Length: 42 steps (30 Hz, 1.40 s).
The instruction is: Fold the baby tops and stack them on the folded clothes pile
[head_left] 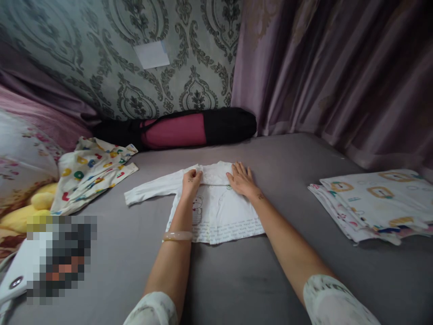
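Note:
A small white long-sleeved shirt (233, 212) lies flat on the grey bed sheet, with a printed bear and rows of small lettering. Its left sleeve (152, 187) stretches out to the side, while the other sleeve (215, 175) is folded across the upper chest. My left hand (192, 181) has its fingers curled together at the left shoulder, gripping the folded sleeve's cloth. Flat on the shirt's right shoulder rests my right hand (241, 179), fingers stretched out. A pale bangle (177, 236) circles my left wrist.
Folded patterned clothes (375, 198) are stacked at the right. A colourful printed garment (91, 169) lies crumpled at the left, near a yellow plush thing (32, 207) and a white device (27, 266), partly pixelated. A black and pink long bag (176, 131) lies along the wall.

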Motion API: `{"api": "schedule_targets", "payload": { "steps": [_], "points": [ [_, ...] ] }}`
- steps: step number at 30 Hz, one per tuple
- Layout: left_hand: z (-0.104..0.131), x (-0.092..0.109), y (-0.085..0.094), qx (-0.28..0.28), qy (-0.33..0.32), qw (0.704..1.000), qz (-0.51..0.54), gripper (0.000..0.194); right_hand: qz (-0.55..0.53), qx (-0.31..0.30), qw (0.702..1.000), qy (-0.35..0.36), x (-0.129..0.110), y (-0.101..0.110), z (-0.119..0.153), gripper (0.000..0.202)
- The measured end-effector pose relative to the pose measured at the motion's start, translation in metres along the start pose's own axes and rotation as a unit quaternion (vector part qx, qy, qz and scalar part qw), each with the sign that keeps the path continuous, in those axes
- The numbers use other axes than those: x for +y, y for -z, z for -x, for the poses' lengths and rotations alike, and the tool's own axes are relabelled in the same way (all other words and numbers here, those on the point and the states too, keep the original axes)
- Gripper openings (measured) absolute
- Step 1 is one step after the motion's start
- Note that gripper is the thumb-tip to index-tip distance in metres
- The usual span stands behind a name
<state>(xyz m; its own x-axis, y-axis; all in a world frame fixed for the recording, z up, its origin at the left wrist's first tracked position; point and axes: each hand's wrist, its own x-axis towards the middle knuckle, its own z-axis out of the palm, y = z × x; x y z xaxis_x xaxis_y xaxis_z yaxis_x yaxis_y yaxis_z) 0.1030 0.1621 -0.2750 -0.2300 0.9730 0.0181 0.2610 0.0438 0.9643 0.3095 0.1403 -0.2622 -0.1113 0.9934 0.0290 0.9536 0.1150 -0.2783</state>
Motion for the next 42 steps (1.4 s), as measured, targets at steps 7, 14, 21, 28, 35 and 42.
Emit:
{"api": "schedule_targets", "payload": {
  "steps": [7, 14, 21, 28, 35, 42],
  "points": [
    [0.001, 0.000, 0.007, 0.027, -0.076, 0.985, -0.151, 0.012, 0.021, -0.004, 1.000, 0.002, 0.003, -0.006, -0.002, 0.070],
    [0.010, -0.001, 0.006, 0.007, -0.163, 0.956, -0.245, 0.048, 0.025, -0.003, 1.000, -0.002, 0.003, -0.008, -0.002, 0.072],
    [0.008, -0.007, 0.003, -0.020, -0.139, 0.937, -0.321, 0.039, 0.038, -0.001, 0.999, -0.009, 0.001, -0.009, -0.003, 0.070],
    [0.025, 0.023, 0.005, -0.033, -0.150, 0.867, -0.475, 0.036, 0.065, -0.046, 0.997, -0.021, -0.012, 0.007, -0.006, 0.066],
    [0.023, 0.030, -0.019, -0.104, -0.211, 0.840, -0.489, 0.046, 0.048, -0.025, 0.989, 0.135, -0.053, -0.002, -0.002, 0.059],
    [0.013, -0.001, -0.019, -0.129, -0.201, 0.843, -0.482, 0.050, 0.038, -0.062, 0.987, 0.142, -0.047, -0.015, -0.005, 0.062]
  ]
}}
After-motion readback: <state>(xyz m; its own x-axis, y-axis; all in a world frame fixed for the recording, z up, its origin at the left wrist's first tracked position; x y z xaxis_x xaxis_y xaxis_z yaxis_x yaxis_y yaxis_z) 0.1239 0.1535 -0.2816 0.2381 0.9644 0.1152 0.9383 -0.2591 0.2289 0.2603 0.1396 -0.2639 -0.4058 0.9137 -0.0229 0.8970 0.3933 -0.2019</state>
